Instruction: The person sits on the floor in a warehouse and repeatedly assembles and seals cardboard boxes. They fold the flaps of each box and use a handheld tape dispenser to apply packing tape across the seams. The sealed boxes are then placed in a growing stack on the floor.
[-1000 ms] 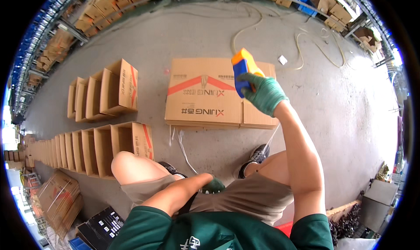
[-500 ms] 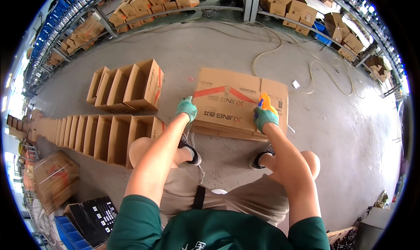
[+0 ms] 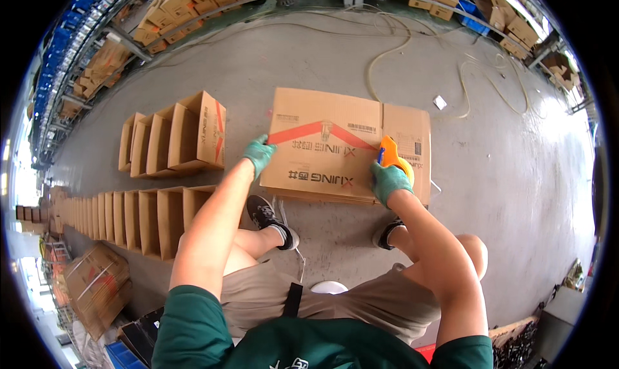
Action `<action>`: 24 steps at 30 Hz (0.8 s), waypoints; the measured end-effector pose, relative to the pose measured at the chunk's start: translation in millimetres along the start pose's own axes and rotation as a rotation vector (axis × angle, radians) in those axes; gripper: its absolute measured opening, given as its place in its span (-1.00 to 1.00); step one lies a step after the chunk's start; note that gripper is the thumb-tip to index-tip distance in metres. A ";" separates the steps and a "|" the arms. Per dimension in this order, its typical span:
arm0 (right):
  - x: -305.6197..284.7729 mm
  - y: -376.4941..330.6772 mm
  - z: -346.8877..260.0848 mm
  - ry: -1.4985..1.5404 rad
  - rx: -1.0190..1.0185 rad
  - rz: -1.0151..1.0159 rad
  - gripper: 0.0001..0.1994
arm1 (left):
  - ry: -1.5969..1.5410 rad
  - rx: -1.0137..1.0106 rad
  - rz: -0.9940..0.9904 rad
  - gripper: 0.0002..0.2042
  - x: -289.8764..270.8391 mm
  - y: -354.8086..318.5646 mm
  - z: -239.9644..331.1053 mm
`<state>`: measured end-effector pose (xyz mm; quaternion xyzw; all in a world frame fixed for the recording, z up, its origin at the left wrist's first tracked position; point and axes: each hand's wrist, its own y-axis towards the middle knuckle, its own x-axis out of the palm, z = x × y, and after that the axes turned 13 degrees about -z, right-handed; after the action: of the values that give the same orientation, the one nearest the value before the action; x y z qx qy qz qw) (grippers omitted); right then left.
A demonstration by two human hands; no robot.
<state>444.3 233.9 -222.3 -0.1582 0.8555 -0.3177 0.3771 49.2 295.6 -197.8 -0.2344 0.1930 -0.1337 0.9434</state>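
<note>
A flattened cardboard carton (image 3: pixel 316 120) with a red stripe lies in front of my feet, with other flat cardboard under its near edge. At its left edge, my left hand (image 3: pixel 260 155) in a green glove is closed on the cardboard, thumb on the side. My right hand (image 3: pixel 391 182), also gloved in green, is wrapped round an orange-yellow tape dispenser (image 3: pixel 391 153) with a blue part. The dispenser is over the right part of the carton, and the hand hides its handle.
Several opened cartons (image 3: pixel 209 130) stand in a row at the left, with a longer row of open cartons (image 3: pixel 150 220) nearer me. Strapped flat cardboard (image 3: pixel 97 288) is at the lower left. A pale hose (image 3: pixel 372 72) trails over the grey floor (image 3: pixel 516 188). Shelving with boxes (image 3: pixel 187 11) runs along the back.
My left hand and the carton's left edge have shifted left, and the carton fills more of the picture. My right hand keeps the tape dispenser at nearly the same place. The view has shifted slightly.
</note>
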 end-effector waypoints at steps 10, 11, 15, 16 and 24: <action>-74.6 -70.7 -48.5 -0.428 -0.164 0.256 -0.65 | -0.253 0.182 0.190 -0.59 -128.0 -68.0 70.8; -79.6 -77.7 -46.2 -0.415 -0.070 0.234 -0.65 | -0.228 0.201 0.213 -0.55 -138.8 -68.2 65.0; -43.4 -41.4 -15.1 -0.613 -0.002 0.095 -0.60 | -0.139 0.243 0.412 -0.47 -156.8 -77.2 13.9; -52.8 -51.1 -33.4 -0.643 0.001 0.074 -0.59 | -0.125 0.248 0.479 -0.46 -159.3 -81.5 0.0; -139.1 -135.7 -157.7 -0.624 -0.780 0.877 -0.36 | -0.191 0.291 0.339 -0.49 -154.6 -91.0 -2.8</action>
<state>423.5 270.3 24.4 -0.0047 0.7434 0.2588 0.6167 -104.2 269.8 -108.5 -0.0718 0.1181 0.0230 0.9901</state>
